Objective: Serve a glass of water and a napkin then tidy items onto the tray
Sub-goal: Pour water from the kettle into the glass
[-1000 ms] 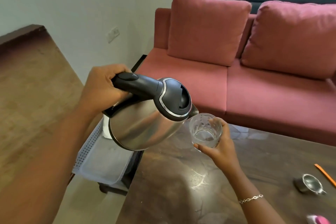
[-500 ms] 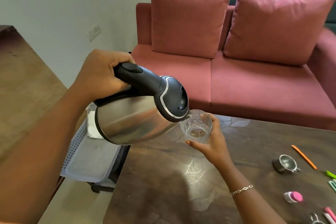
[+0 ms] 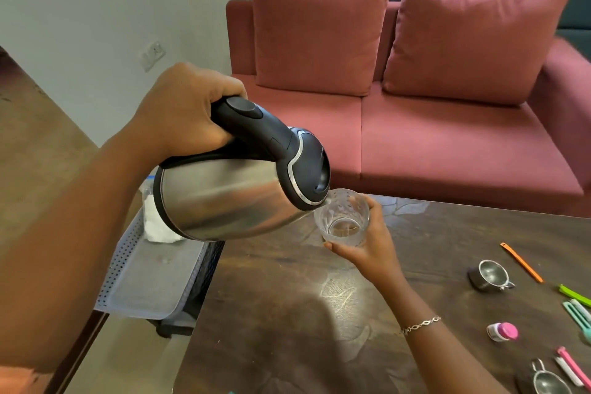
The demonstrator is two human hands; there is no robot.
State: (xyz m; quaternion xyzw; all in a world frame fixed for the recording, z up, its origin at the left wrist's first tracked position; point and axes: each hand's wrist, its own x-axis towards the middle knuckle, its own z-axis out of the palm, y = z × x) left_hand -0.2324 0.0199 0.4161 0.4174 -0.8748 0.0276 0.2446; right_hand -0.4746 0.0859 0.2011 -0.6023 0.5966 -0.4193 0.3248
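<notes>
My left hand (image 3: 185,115) grips the black handle of a steel kettle (image 3: 230,201), which is tilted with its spout over a clear glass (image 3: 342,221). My right hand (image 3: 374,249) holds that glass from the right, just above the dark wooden table (image 3: 287,313). A little water lies in the bottom of the glass. A white perforated tray (image 3: 150,281) sits lower, left of the table, with a crumpled white napkin (image 3: 153,224) at its far end, partly hidden by the kettle.
Small items lie on the table's right side: two steel measuring cups (image 3: 491,275) (image 3: 550,382), an orange stick (image 3: 521,262), a pink-capped little bottle (image 3: 502,331), and green, teal and pink clips (image 3: 579,317). A red sofa (image 3: 415,137) stands behind the table. A wooden surface (image 3: 32,144) is at left.
The view has shifted right and down, so more small items on the table show. The kettle stays tilted over the glass, and both hands keep their hold.
</notes>
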